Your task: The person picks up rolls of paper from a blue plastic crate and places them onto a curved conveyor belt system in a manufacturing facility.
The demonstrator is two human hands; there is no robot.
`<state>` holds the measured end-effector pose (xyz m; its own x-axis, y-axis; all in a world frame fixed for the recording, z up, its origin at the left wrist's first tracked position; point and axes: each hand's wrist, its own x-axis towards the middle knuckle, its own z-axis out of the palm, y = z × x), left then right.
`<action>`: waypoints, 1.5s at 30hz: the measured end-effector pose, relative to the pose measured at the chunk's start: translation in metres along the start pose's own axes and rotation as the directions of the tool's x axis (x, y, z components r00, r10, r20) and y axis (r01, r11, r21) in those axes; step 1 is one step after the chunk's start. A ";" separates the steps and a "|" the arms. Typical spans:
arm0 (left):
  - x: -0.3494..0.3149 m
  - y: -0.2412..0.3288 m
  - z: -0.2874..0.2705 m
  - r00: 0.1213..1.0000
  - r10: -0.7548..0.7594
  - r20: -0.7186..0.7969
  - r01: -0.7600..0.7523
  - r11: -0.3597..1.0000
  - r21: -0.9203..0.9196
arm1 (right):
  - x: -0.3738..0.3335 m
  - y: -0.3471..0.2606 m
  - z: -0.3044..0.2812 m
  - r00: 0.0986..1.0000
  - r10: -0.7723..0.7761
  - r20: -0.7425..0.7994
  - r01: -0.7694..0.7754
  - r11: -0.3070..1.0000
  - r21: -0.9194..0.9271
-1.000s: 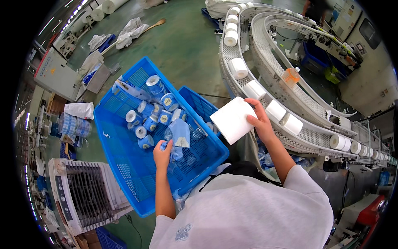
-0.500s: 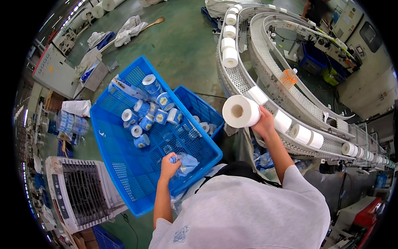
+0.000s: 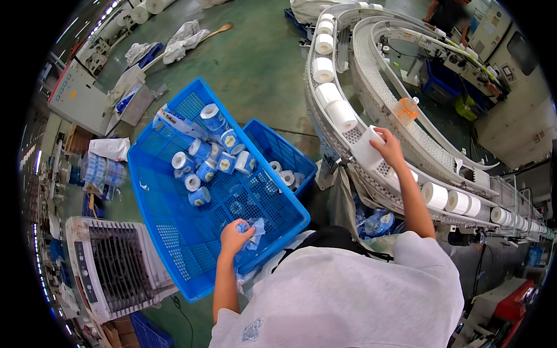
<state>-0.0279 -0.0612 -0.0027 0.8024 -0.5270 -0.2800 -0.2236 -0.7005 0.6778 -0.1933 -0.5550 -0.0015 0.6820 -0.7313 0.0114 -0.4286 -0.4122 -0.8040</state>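
My right hand (image 3: pixel 389 146) is closed on a white toilet roll (image 3: pixel 366 152) at the near edge of the curved conveyor (image 3: pixel 353 136). Other white rolls (image 3: pixel 345 117) stand on the belt to both sides of it. Over the near part of a large blue plastic crate (image 3: pixel 152 217), my left hand (image 3: pixel 233 238) pinches a crumpled blue-and-clear plastic wrapper (image 3: pixel 255 234). Several toilet rolls in blue wrapping (image 3: pixel 206 171) lie loosely in the middle and far part of that crate, beside a flattened printed plastic bag (image 3: pixel 178 123).
A smaller blue crate (image 3: pixel 295 149) with some rolls sits partly beneath the large one. At left stands a white slatted air cooler (image 3: pixel 119 264). An orange container (image 3: pixel 405 110) is on the inner conveyor. Another person (image 3: pixel 447 16) is at the far right machine.
My right hand has carried the white roll away from me and to the right, down to the conveyor. Rolls on the belt have shifted. My left hand still pinches the wrapper.
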 end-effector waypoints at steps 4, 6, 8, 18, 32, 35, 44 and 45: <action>0.005 -0.014 -0.001 0.997 -0.072 -0.002 0.072 0.997 0.034 | 0.034 0.043 -0.015 0.867 -0.082 0.492 0.456 0.528 -0.716; 0.010 -0.026 -0.001 0.995 -0.091 -0.035 0.093 0.994 0.064 | 0.047 0.072 -0.003 0.794 0.033 0.607 0.520 0.479 -0.707; 0.020 -0.043 0.000 0.992 -0.037 -0.117 0.053 0.990 0.131 | 0.059 0.100 0.013 0.669 0.131 0.732 0.616 0.454 -0.644; 0.111 -0.153 -0.005 0.927 -0.319 -0.198 0.343 0.935 0.095 | -0.025 0.070 0.031 0.921 0.117 0.371 0.270 0.495 -0.826; 0.466 -0.201 0.068 0.818 -0.406 0.408 0.289 -0.324 -0.901 | -0.256 0.043 -0.004 0.959 0.254 0.126 -0.080 0.669 -0.739; 0.486 -0.208 0.082 0.837 -0.431 0.336 0.152 -0.407 -0.901 | -0.304 0.053 -0.033 0.885 0.465 -0.027 -0.302 0.529 -0.793; 0.386 -0.213 0.028 0.920 -0.383 0.083 0.104 0.034 -0.994 | -0.206 0.002 0.029 0.996 0.073 0.047 -0.020 0.714 -0.700; 0.359 -0.211 0.014 0.955 -0.288 0.073 0.099 0.076 -0.992 | -0.182 -0.018 0.047 0.996 0.029 0.080 0.030 0.757 -0.652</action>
<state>0.2998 -0.1096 -0.2562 0.7902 -0.3367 -0.5121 0.6112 0.3718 0.6987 -0.2820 -0.3885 -0.0173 0.7145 -0.6971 -0.0598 -0.6905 -0.6888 -0.2207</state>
